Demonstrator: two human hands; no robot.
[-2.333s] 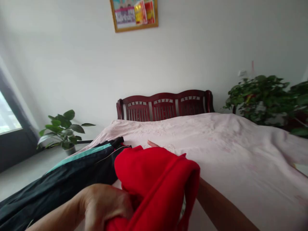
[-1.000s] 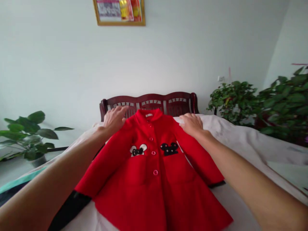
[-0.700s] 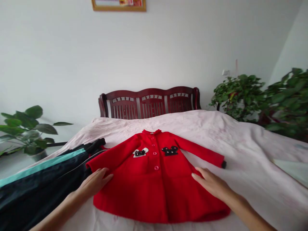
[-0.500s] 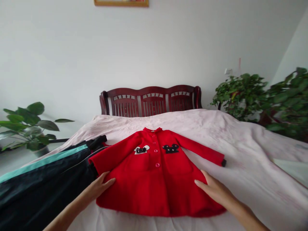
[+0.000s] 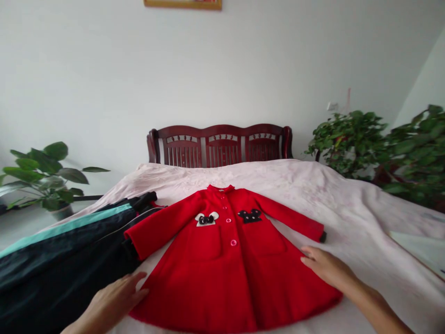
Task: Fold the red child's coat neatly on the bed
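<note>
One red coat (image 5: 222, 283), spread flat, mouse-eared pockets (image 5: 204, 241), fingers (image 5: 313, 252) at both sides, grip unclear

Bare, sleeveless-looking left forearm (image 5: 79, 327) mostly cut off by bottom edge. Bare left hand (image 5: 113, 294) held low, back up, angled forward and inward; thumb (image 5: 140, 296) and forefinger (image 5: 137, 277) spread apart. Bare right forearm (image 5: 375, 304) extended inward from lower right, wrist (image 5: 354, 284) nearly straight. Bare right hand (image 5: 328, 266) held higher, thumb set close to forefinger, other fingers largely hidden, grip unclear.
</note>
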